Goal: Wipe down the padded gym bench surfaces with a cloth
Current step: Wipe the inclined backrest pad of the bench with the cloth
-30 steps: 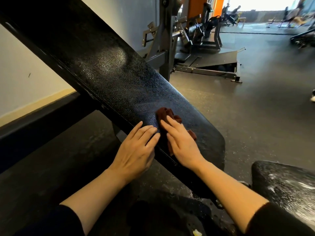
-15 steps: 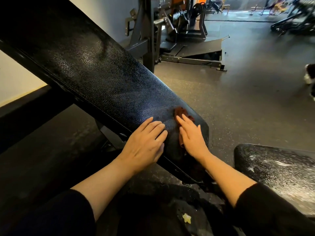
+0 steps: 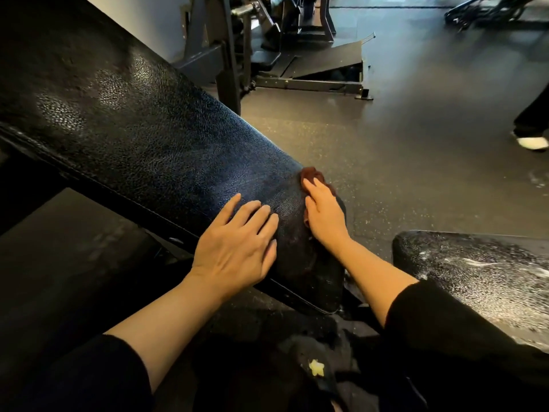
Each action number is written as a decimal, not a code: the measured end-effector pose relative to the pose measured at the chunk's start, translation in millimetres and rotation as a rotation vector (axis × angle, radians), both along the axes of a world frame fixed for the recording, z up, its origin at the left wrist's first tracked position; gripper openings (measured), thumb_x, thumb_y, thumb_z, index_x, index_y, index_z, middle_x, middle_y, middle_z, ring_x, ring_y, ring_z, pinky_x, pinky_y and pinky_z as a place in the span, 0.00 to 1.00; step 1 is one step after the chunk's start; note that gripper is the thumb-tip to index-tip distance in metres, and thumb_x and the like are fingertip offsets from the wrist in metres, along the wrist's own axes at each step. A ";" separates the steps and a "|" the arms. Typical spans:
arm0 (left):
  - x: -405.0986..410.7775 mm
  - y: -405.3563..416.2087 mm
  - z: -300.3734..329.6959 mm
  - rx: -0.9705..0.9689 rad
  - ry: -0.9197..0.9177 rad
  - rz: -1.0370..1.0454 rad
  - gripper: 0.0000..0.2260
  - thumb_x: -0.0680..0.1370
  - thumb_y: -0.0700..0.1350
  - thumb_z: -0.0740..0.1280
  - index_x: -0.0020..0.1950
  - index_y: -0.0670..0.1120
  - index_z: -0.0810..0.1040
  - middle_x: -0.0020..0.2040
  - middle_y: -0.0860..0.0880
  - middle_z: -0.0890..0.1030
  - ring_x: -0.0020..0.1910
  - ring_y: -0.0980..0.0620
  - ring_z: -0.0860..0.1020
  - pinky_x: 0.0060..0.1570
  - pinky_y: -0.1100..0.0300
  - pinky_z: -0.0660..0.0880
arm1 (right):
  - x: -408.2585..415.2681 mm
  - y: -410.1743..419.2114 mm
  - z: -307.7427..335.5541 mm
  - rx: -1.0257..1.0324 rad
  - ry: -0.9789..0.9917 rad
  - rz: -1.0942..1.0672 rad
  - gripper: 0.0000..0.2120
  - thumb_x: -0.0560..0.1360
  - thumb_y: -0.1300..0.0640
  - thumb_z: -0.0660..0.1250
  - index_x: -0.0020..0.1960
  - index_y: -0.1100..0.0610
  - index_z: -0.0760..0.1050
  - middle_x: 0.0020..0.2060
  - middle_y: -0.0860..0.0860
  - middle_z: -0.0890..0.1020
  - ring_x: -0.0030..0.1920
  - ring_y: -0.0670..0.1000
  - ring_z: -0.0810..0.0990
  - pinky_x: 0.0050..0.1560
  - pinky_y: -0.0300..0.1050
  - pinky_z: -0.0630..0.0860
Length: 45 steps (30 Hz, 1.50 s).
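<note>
Two padded surfaces in view: the inclined bench pad [image 3: 154, 150] under my hands and a second pad [image 3: 475, 272], flecked with white residue, just beside its lower end. One cloth [image 3: 315, 176], dark red, lies at the inclined pad's right edge near the lower end. My right hand [image 3: 325, 214] presses flat on it, fingers straight and together. My left hand [image 3: 237, 251] rests flat on the pad, fingers spread, holding nothing. Beyond: one machine frame [image 3: 225, 49] on the floor [image 3: 386, 144]; one bystander's shoe [image 3: 531, 142] at right.
</note>
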<state>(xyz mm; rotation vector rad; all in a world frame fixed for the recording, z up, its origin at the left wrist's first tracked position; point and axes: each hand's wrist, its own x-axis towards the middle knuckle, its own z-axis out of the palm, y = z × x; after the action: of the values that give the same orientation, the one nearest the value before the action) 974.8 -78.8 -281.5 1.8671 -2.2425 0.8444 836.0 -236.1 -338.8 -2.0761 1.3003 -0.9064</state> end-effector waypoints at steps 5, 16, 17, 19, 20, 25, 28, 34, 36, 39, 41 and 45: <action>-0.3 -0.2 -1.3 -0.009 -0.021 0.003 0.19 0.76 0.51 0.59 0.61 0.44 0.78 0.61 0.45 0.78 0.61 0.45 0.75 0.71 0.45 0.60 | 37.1 32.2 20.3 -0.170 -0.095 0.238 0.21 0.79 0.58 0.56 0.70 0.60 0.69 0.72 0.58 0.67 0.72 0.54 0.63 0.74 0.44 0.53; -0.8 -0.9 -2.5 0.011 -0.016 0.020 0.19 0.75 0.51 0.59 0.61 0.45 0.78 0.61 0.45 0.78 0.62 0.45 0.75 0.70 0.45 0.61 | 33.9 -1.8 21.7 -0.051 -0.054 0.112 0.20 0.81 0.59 0.58 0.73 0.57 0.66 0.74 0.55 0.63 0.75 0.51 0.59 0.72 0.39 0.52; -0.7 -0.9 -2.3 0.013 -0.017 0.017 0.19 0.76 0.51 0.59 0.61 0.45 0.78 0.61 0.45 0.78 0.62 0.45 0.75 0.70 0.45 0.61 | 34.3 -0.9 23.8 -0.081 -0.057 0.169 0.20 0.81 0.59 0.58 0.73 0.57 0.66 0.74 0.55 0.63 0.75 0.51 0.59 0.72 0.39 0.52; -0.2 0.2 -1.9 0.016 -0.022 0.014 0.19 0.76 0.51 0.58 0.61 0.44 0.78 0.62 0.45 0.78 0.62 0.45 0.74 0.71 0.45 0.61 | 27.7 -5.4 23.7 -0.102 -0.025 0.217 0.20 0.81 0.59 0.57 0.73 0.56 0.65 0.74 0.55 0.62 0.75 0.51 0.58 0.74 0.42 0.52; 0.1 0.6 -1.7 0.012 -0.026 0.015 0.19 0.76 0.51 0.58 0.62 0.44 0.77 0.62 0.45 0.78 0.62 0.45 0.74 0.71 0.45 0.61 | 21.1 -9.9 19.4 -0.090 -0.011 0.204 0.20 0.81 0.59 0.57 0.73 0.56 0.65 0.75 0.55 0.62 0.75 0.51 0.58 0.74 0.42 0.52; -0.4 0.2 -3.8 -0.007 -0.021 0.017 0.18 0.76 0.51 0.58 0.61 0.45 0.78 0.61 0.46 0.78 0.62 0.45 0.75 0.70 0.45 0.61 | -15.2 -20.1 -4.6 0.138 0.032 -0.092 0.20 0.82 0.57 0.54 0.73 0.55 0.65 0.74 0.54 0.65 0.74 0.54 0.61 0.71 0.46 0.58; -0.5 -0.6 -4.2 -0.020 -0.017 0.017 0.18 0.76 0.50 0.58 0.60 0.45 0.78 0.61 0.46 0.79 0.61 0.45 0.75 0.70 0.46 0.61 | 8.0 0.9 4.7 0.034 -0.009 -0.040 0.19 0.81 0.59 0.57 0.72 0.58 0.68 0.72 0.56 0.66 0.73 0.54 0.63 0.71 0.40 0.55; 0.3 1.0 -4.6 -0.028 -0.046 0.002 0.18 0.78 0.50 0.57 0.61 0.44 0.78 0.62 0.45 0.78 0.62 0.45 0.75 0.71 0.45 0.59 | -5.6 13.0 0.6 -0.021 -0.007 0.131 0.20 0.82 0.59 0.55 0.74 0.55 0.64 0.75 0.54 0.61 0.75 0.51 0.58 0.74 0.43 0.52; 0.5 0.6 -5.8 -0.031 -0.044 0.004 0.18 0.78 0.50 0.57 0.61 0.44 0.78 0.62 0.45 0.78 0.62 0.45 0.75 0.71 0.45 0.59 | -32.1 5.8 -12.6 0.097 0.004 -0.012 0.20 0.82 0.58 0.54 0.74 0.55 0.63 0.75 0.54 0.61 0.75 0.52 0.58 0.73 0.44 0.54; 0.5 -0.9 -6.8 -0.052 -0.030 -0.002 0.17 0.78 0.50 0.57 0.60 0.45 0.78 0.61 0.46 0.79 0.61 0.45 0.75 0.71 0.45 0.60 | -43.8 19.5 -20.8 0.181 -0.026 -0.152 0.20 0.82 0.59 0.53 0.74 0.57 0.63 0.74 0.55 0.62 0.74 0.54 0.61 0.71 0.44 0.56; 0.3 -1.5 -6.8 -0.065 -0.021 -0.006 0.17 0.77 0.50 0.58 0.60 0.45 0.79 0.61 0.46 0.79 0.61 0.45 0.76 0.71 0.45 0.60 | -33.9 42.1 -16.3 0.102 -0.013 -0.114 0.20 0.82 0.61 0.55 0.73 0.59 0.64 0.74 0.56 0.63 0.74 0.54 0.60 0.71 0.41 0.54; -0.1 -0.7 -7.7 -0.070 -0.031 -0.011 0.17 0.77 0.50 0.58 0.60 0.45 0.79 0.61 0.45 0.79 0.61 0.44 0.75 0.71 0.45 0.59 | -31.6 62.6 -18.2 -0.042 0.030 0.104 0.21 0.81 0.61 0.56 0.74 0.58 0.64 0.75 0.54 0.62 0.76 0.50 0.57 0.74 0.39 0.48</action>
<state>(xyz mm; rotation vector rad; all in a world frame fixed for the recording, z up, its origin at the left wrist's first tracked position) 974.7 -79.5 -289.3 1.8220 -2.2088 0.9436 804.3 -173.5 -357.1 -2.1760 1.1856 -0.8668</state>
